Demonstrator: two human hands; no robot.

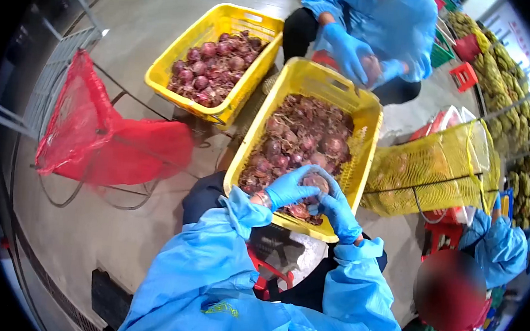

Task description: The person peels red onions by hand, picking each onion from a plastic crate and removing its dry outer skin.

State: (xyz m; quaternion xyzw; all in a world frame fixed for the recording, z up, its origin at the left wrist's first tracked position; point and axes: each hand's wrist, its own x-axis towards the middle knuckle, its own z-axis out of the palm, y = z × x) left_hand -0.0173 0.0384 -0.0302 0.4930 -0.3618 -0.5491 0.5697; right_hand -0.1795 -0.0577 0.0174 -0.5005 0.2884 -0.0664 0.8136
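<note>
Both of my hands wear blue gloves and meet over the near end of a yellow crate (366, 154) that holds red onions and loose skins. Between them is a red onion (316, 182). My left hand (292, 188) curls round its left side, and my right hand (337, 209) wraps its right side. More onions (335, 147) and dry skins lie in the crate just beyond my fingers.
A second yellow crate (162, 60) of onions stands at the upper left. A red mesh bag (137, 150) hangs on a frame at left, a yellow mesh bag (421, 167) at right. A co-worker (379, 20) sits across; another person (499, 249) is at lower right.
</note>
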